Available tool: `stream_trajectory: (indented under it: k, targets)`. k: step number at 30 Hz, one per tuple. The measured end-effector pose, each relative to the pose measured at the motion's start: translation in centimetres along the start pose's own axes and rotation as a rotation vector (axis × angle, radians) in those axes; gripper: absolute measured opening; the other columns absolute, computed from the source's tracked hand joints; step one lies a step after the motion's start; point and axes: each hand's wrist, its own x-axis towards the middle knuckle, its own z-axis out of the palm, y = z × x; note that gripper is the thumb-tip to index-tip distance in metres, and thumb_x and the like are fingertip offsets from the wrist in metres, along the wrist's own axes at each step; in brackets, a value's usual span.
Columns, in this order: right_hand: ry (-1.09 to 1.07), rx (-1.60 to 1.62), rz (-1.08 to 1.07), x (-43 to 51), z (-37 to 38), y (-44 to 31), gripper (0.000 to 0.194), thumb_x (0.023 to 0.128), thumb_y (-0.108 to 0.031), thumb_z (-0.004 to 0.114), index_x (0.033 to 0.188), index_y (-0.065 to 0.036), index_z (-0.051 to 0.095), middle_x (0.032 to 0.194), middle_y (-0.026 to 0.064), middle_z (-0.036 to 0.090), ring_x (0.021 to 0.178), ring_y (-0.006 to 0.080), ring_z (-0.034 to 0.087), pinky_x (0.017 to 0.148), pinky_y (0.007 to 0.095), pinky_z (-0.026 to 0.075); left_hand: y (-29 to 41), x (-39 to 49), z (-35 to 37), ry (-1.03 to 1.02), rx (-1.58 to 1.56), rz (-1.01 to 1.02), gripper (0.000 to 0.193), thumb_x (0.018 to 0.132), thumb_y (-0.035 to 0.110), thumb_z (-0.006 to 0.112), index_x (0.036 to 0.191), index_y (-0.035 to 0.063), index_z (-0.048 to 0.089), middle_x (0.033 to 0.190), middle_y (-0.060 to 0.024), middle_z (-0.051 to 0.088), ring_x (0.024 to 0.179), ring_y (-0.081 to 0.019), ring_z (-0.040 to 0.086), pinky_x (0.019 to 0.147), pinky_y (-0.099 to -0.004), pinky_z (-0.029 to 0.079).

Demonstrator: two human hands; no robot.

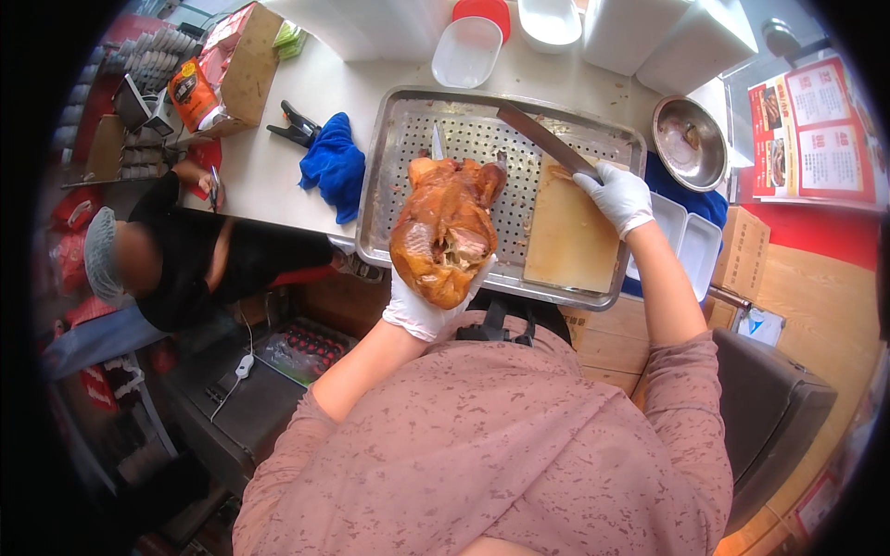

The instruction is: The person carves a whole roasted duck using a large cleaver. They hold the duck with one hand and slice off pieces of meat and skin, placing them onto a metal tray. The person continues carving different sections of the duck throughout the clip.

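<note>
My left hand [416, 311], in a white glove, supports a whole brown roast bird [445, 208], probably a duck, from below at its near end. A torn opening there shows pale meat. My right hand [620, 199], gloved as well, grips the handle of a long-bladed knife [542, 136], its blade slanting to the far left over the perforated metal tray [629, 139]. Beneath the right hand, a yellowish cutting board [570, 243] lies in the tray's right part. A pointed metal blade [437, 141] shows past the bird's far end; the rest of it is hidden.
Left of the tray lie a blue cloth [337, 167] and black-handled scissors or shears [295, 126]. A steel bowl [690, 142] and white containers [697, 250] stand at right, plastic tubs [467, 52] behind. A person in black [188, 257] sits at the left, holding a phone.
</note>
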Motion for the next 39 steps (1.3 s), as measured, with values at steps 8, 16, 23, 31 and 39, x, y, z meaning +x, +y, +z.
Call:
stream_trajectory:
  k: [8,16,23,31,39]
  targets:
    - [0.149,0.082,0.087,-2.0,0.5,-1.1,0.049,0.090,-0.057,0.068,0.105,-0.010,0.071,0.092,0.0177,0.074,0.091,0.0374,0.070,0.080,0.0430,0.053,3.4,-0.6,-0.5,-0.049,-0.377,-0.168,0.058,0.098,0.019,0.061,0.150,0.0101,0.037,0.146,-0.0105,0.050,0.133,-0.0251,0.052,0.111,-0.0413,0.047]
    - [-0.031,1.288,0.119,-13.1,0.2,-13.1,0.025,0.085,-0.006,0.083,0.102,-0.006,0.065,0.082,-0.0014,0.067,0.064,0.0039,0.057,0.056,0.0200,0.047,3.0,-0.7,-1.5,0.007,-1.100,-0.345,0.049,0.109,0.042,0.042,0.148,0.0125,0.040,0.147,-0.0128,0.049,0.133,-0.0315,0.051,0.111,-0.0508,0.049]
    - [-0.036,1.460,0.155,-14.1,1.2,-15.6,0.025,0.085,-0.002,0.081,0.103,-0.003,0.063,0.086,0.0009,0.068,0.069,0.0053,0.061,0.061,0.0217,0.051,3.0,-1.0,-0.6,-0.021,-1.211,-0.500,0.065,0.103,0.058,0.042,0.151,0.0139,0.039,0.148,-0.0149,0.048,0.134,-0.0339,0.051,0.109,-0.0538,0.049]
    - [0.036,1.406,0.123,-14.2,0.8,-14.2,0.021,0.088,-0.002,0.078,0.103,-0.003,0.063,0.086,0.0007,0.067,0.069,0.0059,0.061,0.061,0.0223,0.052,2.1,-1.1,1.1,-0.090,-1.186,-0.390,0.056,0.107,0.051,0.039,0.151,0.0163,0.039,0.150,-0.0129,0.047,0.135,-0.0322,0.050,0.110,-0.0558,0.048]
    - [-0.191,0.845,0.050,-4.3,-5.4,-5.4,0.041,0.084,-0.013,0.081,0.119,0.002,0.067,0.091,0.0022,0.068,0.075,0.0090,0.061,0.065,0.0246,0.052,4.2,-0.6,0.5,0.058,-1.138,-0.395,0.048,0.108,0.038,0.044,0.150,0.0149,0.041,0.149,-0.0083,0.049,0.137,-0.0253,0.049,0.115,-0.0432,0.043]
